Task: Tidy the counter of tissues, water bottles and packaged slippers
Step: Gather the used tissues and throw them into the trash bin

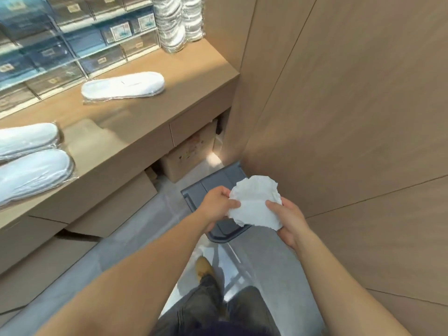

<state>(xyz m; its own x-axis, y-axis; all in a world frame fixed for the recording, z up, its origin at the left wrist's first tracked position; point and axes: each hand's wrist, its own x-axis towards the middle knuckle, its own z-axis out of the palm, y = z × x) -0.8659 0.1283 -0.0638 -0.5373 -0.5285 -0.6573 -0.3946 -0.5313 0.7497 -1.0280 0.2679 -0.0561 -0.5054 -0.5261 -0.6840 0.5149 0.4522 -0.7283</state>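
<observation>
A crumpled white tissue is held between both hands, above a dark grey lidded bin on the floor. My left hand pinches its left edge and my right hand cups its right and lower side. On the wooden counter to the left lie packaged white slippers: one pack near the middle, and two packs at the left edge. No water bottle is in view.
Clear acrylic drawer units line the back of the counter, with stacks of wrapped slippers beside them. Cardboard boxes sit under the counter. A wooden wall panel stands close on the right. My shoe is on the grey floor.
</observation>
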